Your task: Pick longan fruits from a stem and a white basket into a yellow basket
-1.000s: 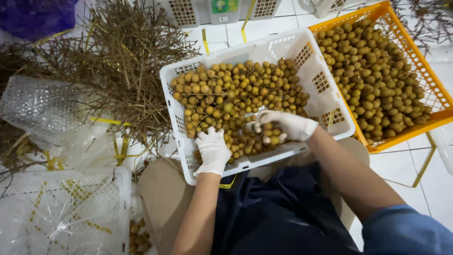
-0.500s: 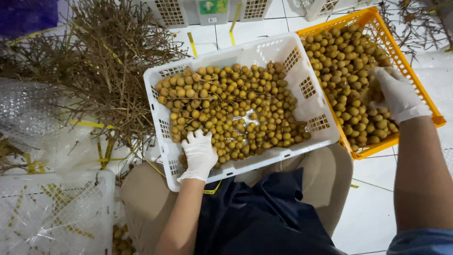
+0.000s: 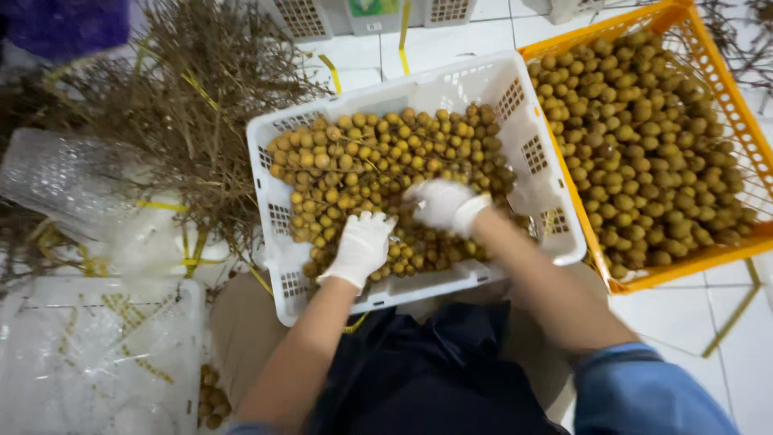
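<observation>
- In the white crate [image 3: 515,121] that rests across my lap, both gloved hands lie on the heap of small tan round fruit [image 3: 362,161].
- My left hand [image 3: 360,246] sits palm down near the crate's near wall, fingers spread loosely over the fruit; the grip is wide and flat, and I cannot tell whether anything lies under the palm.
- My right hand [image 3: 444,205] is just beside it, a little further into the crate, fingers curled down into the fruit. The grip looks narrow, but what it closes on is hidden by the glove and blur, so I cannot tell.
- The two hands are close but apart, with a strip of fruit between them.
- The fruit fills the crate from wall to wall, heaped highest toward its far side.
- Beside the white crate, touching its right wall, an orange crate [image 3: 729,105] stands on the tiled floor [image 3: 483,32], also full of the same kind of fruit.
- On the floor past the white crate's left wall lies a pile of bare dry twigs [image 3: 177,89], with clear plastic wrap [image 3: 64,177] near it.
- At the near left corner of the view stands another white crate [image 3: 97,362] lined with clear plastic, and a few loose fruit [image 3: 211,399] lie just beside it.
</observation>
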